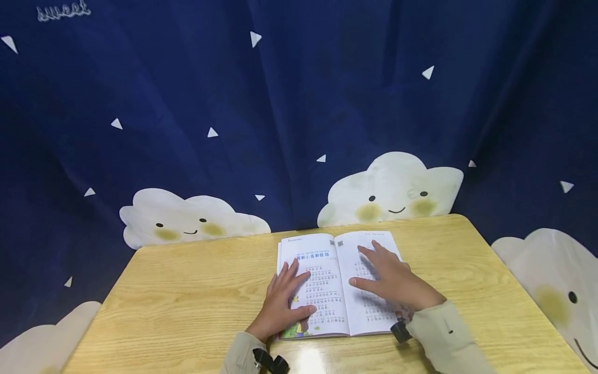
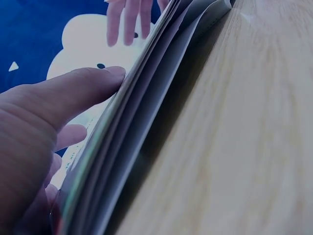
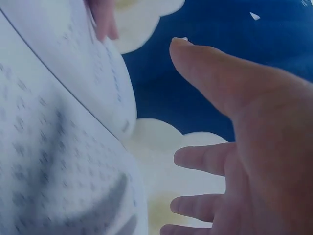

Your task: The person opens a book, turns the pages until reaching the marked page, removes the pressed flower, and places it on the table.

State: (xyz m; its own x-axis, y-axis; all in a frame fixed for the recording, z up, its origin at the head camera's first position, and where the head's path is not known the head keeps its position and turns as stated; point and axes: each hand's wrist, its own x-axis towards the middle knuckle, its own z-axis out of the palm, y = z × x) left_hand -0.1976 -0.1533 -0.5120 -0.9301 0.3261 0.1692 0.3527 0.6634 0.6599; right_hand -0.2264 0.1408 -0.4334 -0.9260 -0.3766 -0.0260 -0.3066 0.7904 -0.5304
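Observation:
An open book (image 1: 343, 311) with printed text and a small coloured picture lies on the wooden table. On its left page rests my left hand (image 1: 280, 302), fingers spread and thumb pointing inward across the text. The left wrist view shows that thumb (image 2: 83, 90) along the book's lower edge, where several page layers fan apart above the table. My right hand (image 1: 392, 278) hovers over the right page with its fingers spread. From the right wrist, its thumb (image 3: 210, 68) and fingers stand apart from the page (image 3: 44, 161), which carries their shadow. Nothing is between them.
The wooden table (image 1: 187, 296) extends to both sides of the book. Behind it hangs a dark blue curtain (image 1: 187, 93) with white triangles and smiling clouds, meeting the table's far edge. Dark devices (image 1: 401, 331) are strapped at both wrists over light sleeves.

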